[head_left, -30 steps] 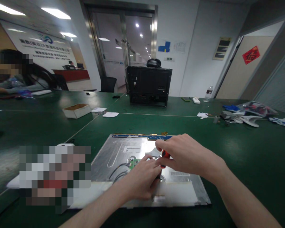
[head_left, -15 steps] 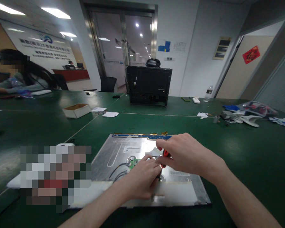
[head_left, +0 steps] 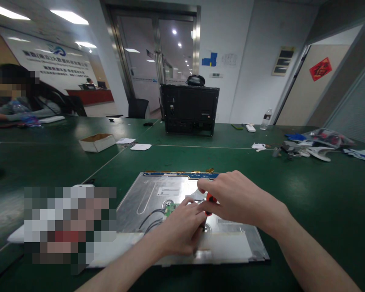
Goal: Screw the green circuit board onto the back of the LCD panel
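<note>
A silver LCD panel (head_left: 130,202) lies back side up on the green table before me, with a blue circuit strip (head_left: 173,174) along its far edge. My right hand (head_left: 239,196) is closed around the red-and-black handle of a screwdriver (head_left: 211,198), over the panel's middle. Close beneath it, my left hand (head_left: 182,227) rests on the panel with its fingers curled by the tool's lower end; what they grip is hidden. Beside its fingers shows a small green circuit board (head_left: 170,209) with black cables (head_left: 149,219). The screwdriver's tip is out of sight.
A black monitor housing (head_left: 191,109) stands at the back. Left of it is an open white box (head_left: 97,143) near paper slips (head_left: 140,147). A bottle (head_left: 266,119) and a pile of bags and parts (head_left: 316,146) lie right. Another person (head_left: 27,93) sits at left; a blurred patch covers the near left.
The screwdriver's handle looks slightly turned between my right fingers. My left hand and the panel keep their places; the view has shifted a little.
</note>
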A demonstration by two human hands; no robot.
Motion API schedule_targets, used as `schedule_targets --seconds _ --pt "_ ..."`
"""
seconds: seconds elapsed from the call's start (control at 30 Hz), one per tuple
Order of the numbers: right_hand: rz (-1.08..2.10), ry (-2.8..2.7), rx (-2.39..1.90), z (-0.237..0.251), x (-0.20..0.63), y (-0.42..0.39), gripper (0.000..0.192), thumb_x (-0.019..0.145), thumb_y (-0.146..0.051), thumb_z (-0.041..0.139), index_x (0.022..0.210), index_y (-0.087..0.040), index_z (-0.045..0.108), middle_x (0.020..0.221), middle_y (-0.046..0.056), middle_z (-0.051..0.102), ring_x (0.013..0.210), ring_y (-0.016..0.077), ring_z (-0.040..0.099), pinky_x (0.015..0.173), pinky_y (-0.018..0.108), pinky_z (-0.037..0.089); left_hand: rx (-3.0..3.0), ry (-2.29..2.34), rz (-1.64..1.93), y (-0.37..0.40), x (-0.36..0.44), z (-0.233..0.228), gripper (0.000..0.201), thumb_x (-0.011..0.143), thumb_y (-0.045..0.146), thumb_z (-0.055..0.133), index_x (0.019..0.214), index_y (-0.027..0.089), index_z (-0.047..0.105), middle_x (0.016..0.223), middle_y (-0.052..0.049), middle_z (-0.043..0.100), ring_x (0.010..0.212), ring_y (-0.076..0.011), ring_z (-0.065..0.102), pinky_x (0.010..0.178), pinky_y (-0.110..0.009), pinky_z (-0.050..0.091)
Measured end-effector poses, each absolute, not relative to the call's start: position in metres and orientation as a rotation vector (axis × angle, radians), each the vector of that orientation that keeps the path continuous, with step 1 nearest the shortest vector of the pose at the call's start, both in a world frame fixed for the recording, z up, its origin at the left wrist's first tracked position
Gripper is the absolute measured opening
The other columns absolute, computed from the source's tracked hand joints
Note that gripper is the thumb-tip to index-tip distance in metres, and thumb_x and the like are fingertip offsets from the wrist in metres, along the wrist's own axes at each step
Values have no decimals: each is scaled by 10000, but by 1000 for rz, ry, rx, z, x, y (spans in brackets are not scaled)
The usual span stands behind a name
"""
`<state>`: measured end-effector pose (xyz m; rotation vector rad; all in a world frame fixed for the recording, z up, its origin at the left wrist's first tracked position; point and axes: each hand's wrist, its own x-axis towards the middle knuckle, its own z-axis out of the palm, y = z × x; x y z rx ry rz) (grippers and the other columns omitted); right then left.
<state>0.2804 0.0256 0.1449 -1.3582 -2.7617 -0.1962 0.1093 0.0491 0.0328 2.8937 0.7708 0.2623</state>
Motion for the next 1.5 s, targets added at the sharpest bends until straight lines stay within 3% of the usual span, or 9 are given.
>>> schedule_targets --seconds 0.23,0.4,0.57,0.73,0.8,0.93,1.1,1.3,1.5 --pt "-74 -2808 -1115 146 284 20 130 799 -243 544 918 -193 531 909 37 661 690 171 586 501 286 275 2889 746 316 51 109 25 229 742 151 554 965 194 582 1041 -66 640 1004 -259 569 985 -437 334" --pt "-119 -2798 -1167 145 281 21 141 825 -218 525 964 -194 529 896 31 673 676 173 594 489 286 257 2898 730 273 52 108 27 194 734 157 563 921 199 594 990 -59 652 965 -255 583 992 -447 325" --pt "-220 -2773 -1339 147 275 20 217 916 -393 477 866 -212 585 722 26 681 616 183 605 489 280 233 2897 758 209 50 110 33 118 733 141 557 828 191 606 937 -52 663 933 -251 587 971 -447 345" --pt "-61 -2856 -1137 148 279 16 104 855 -251 524 923 -204 587 909 39 678 742 180 605 543 278 322 2885 794 235 48 111 33 195 750 162 558 942 183 585 1077 -75 638 1038 -267 558 974 -437 364" --pt "-21 -2876 -1056 147 281 16 141 817 -201 547 957 -197 564 935 36 666 750 178 595 538 278 328 2887 778 245 48 111 32 182 757 176 557 937 185 580 1069 -79 636 1043 -273 554 974 -442 366" --pt "-113 -2849 -1117 145 278 18 134 850 -203 536 984 -198 545 900 31 671 697 173 597 490 276 275 2893 757 244 49 110 33 178 748 164 554 922 180 590 1044 -83 641 1021 -268 559 977 -452 361" --pt "-273 -2784 -1281 142 271 23 179 923 -350 486 898 -193 569 731 40 671 633 188 615 487 280 252 2888 763 223 49 110 34 156 748 145 544 883 186 611 964 -66 661 977 -263 569 982 -466 346" --pt "-58 -2884 -1101 148 280 18 138 814 -222 552 946 -183 536 911 49 652 725 175 584 520 288 309 2879 752 272 50 110 30 173 729 159 578 899 182 592 1023 -80 643 1002 -275 565 978 -454 350" --pt "-142 -2820 -1260 149 279 22 90 866 -242 528 942 -196 543 834 36 680 663 175 603 492 279 249 2880 759 242 49 109 34 95 731 156 552 814 188 585 945 -61 649 908 -247 588 963 -458 345"
